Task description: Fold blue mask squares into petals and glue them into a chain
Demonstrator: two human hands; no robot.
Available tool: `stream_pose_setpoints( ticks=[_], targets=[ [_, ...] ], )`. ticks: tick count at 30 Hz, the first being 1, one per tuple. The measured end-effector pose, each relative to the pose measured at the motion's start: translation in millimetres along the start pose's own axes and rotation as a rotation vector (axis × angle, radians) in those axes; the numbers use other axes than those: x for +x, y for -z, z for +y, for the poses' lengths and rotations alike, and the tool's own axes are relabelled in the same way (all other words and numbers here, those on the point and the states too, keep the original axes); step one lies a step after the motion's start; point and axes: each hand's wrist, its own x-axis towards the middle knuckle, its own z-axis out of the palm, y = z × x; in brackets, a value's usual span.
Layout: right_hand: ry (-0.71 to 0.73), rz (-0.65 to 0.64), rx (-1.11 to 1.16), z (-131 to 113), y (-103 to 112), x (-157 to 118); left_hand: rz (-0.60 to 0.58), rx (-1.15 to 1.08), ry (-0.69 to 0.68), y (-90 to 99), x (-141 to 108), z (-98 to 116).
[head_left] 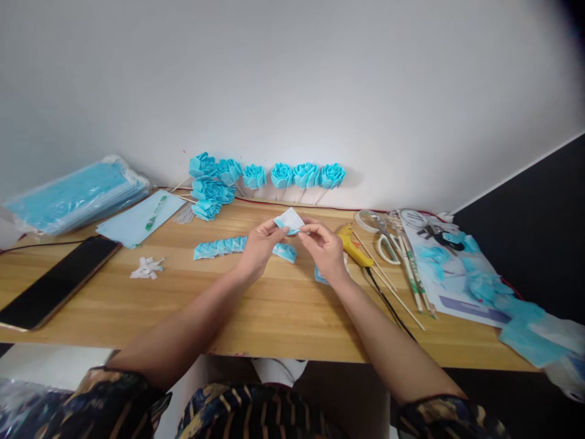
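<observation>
Between my two hands is a small blue-and-white fabric square, its white side up and a blue fold along the lower edge. My left hand pinches its left corner with thumb and fingers. On the other corner, my right hand is closed in a similar pinch. Below them on the table lies a row of folded blue petals, partly covered by my left hand. A few blue squares show from under my right wrist.
Several blue fabric roses on sticks lean on the wall. To the right lie a yellow glue gun, scissors, thin sticks and blue scraps. A phone, bagged masks and white strips are left.
</observation>
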Motion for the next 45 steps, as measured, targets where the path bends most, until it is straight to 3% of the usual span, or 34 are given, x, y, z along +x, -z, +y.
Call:
stream_pose_setpoints(
  ticks=[4, 10, 13, 24, 30, 32, 35, 39, 45],
  targets=[
    [0.026, -0.008, -0.015, 0, 1, 1, 0.048, 0.008, 0.006, 1.4, 2, -1],
    [0.390, -0.117, -0.437, -12, 9, 6, 0.034, -0.100, 0.042, 2.8, 2, 1],
    [0.467, -0.151, -0.512, -13, 9, 7, 0.020, -0.120, 0.056, 2.6, 1, 0],
    [0.483, -0.171, -0.463, -7, 10, 7, 0.000, -0.176, 0.081, 0.2, 3, -2],
    [0.223, -0.137, -0.114, -12, 12, 4, 0.027, -0.149, 0.065, 3.0, 5, -2],
    [0.180, -0.079, -0.124, -10, 13, 4, 0.032, -0.147, 0.064, 3.0, 6, -1],
    [0.294, -0.032, -0.326, -9, 15, 7, 0.029, -0.144, 0.058, 3.0, 6, 1],
    [0.547, -0.153, -0.558, -13, 15, 12, 0.012, -0.166, 0.041, 3.3, 5, 4],
    [0.601, -0.210, -0.605, -11, 13, 11, -0.022, -0.194, 0.055, 1.4, 2, 2]
  ],
)
